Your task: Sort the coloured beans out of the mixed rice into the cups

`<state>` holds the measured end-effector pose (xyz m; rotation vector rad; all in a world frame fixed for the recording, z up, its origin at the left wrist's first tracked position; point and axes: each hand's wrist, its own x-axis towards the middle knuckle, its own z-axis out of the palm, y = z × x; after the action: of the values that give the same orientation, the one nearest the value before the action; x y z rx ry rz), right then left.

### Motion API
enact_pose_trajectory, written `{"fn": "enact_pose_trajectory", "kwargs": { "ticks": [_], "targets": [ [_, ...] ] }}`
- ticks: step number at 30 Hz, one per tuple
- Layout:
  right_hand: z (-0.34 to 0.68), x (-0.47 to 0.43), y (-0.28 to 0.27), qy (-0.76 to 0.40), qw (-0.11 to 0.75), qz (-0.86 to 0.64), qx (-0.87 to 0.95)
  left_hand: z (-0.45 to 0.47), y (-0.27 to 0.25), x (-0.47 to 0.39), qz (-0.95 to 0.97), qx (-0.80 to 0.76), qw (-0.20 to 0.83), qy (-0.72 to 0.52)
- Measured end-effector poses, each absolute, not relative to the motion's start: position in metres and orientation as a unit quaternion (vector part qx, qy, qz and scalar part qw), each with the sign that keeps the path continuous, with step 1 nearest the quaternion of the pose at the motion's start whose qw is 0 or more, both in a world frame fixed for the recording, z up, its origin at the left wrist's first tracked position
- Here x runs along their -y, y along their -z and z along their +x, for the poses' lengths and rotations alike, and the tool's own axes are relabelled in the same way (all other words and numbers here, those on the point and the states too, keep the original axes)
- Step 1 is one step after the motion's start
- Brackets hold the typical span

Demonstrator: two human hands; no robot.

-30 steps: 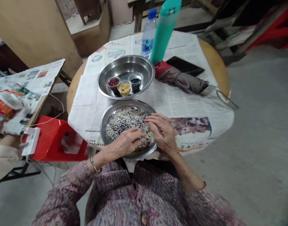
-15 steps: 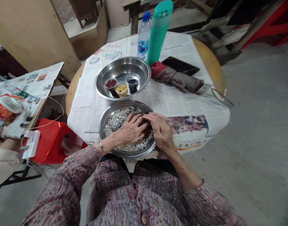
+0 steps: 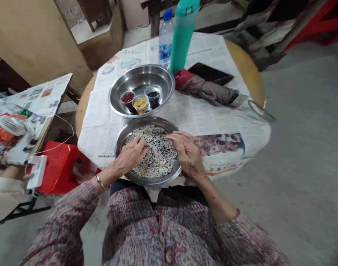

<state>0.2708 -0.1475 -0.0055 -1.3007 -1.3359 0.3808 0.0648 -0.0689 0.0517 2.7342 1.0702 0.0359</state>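
Observation:
A steel basin (image 3: pixel 120 137) in front of me holds mixed white grains, dark and yellow beans (image 3: pixel 158 149). Over its left side is my left hand (image 3: pixel 132 153), fingers curled down at the grains and thumb drawn in; whatever is in them is hidden. My right hand (image 3: pixel 188 153) is at the basin's right rim, its fingers pressed together and bent inward over the grains. What it holds, if anything, is out of sight. Behind, a second steel basin (image 3: pixel 160 79) contains cups of red beans (image 3: pixel 127 98), yellow beans (image 3: pixel 140 104) and black beans (image 3: pixel 153 98).
On the newspaper-covered round table (image 3: pixel 97 122) stand a water bottle (image 3: pixel 165 40) and a tall teal bottle (image 3: pixel 184 40). A folded umbrella (image 3: pixel 204 88) and a dark tablet or phone (image 3: pixel 210 74) lie to the right. A red stool (image 3: pixel 59 166) with a power strip (image 3: pixel 37 171) is at left.
My left hand has moved left from the middle of the basin, away from my right hand, and its fingers have curled in. More of the grains show. My right hand stays at the rim.

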Motion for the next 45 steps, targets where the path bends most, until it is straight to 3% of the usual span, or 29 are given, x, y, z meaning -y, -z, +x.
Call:
{"fn": "enact_pose_trajectory", "kwargs": {
  "ticks": [8,12,19,22,34,45],
  "targets": [
    [0.271,0.147,0.006,-0.154,0.576,-0.560,0.576,0.062,-0.055,0.099,0.951,-0.200,0.233,0.027],
    [0.271,0.147,0.007,-0.151,0.577,-0.558,0.577,0.084,-0.050,0.089,0.962,-0.208,0.175,0.025],
    [0.270,0.146,0.007,-0.155,0.580,-0.557,0.575,0.083,-0.048,0.063,0.920,-0.373,0.062,-0.101],
    [0.271,0.146,0.007,-0.154,0.582,-0.556,0.573,0.079,-0.046,0.054,0.901,-0.419,0.056,-0.099],
    [0.271,0.146,0.008,-0.153,0.584,-0.552,0.575,0.095,-0.048,0.055,0.915,-0.294,0.272,-0.043],
    [0.271,0.146,0.009,-0.156,0.587,-0.549,0.574,0.054,-0.071,0.108,0.928,-0.183,0.324,0.024]
  ]
}}
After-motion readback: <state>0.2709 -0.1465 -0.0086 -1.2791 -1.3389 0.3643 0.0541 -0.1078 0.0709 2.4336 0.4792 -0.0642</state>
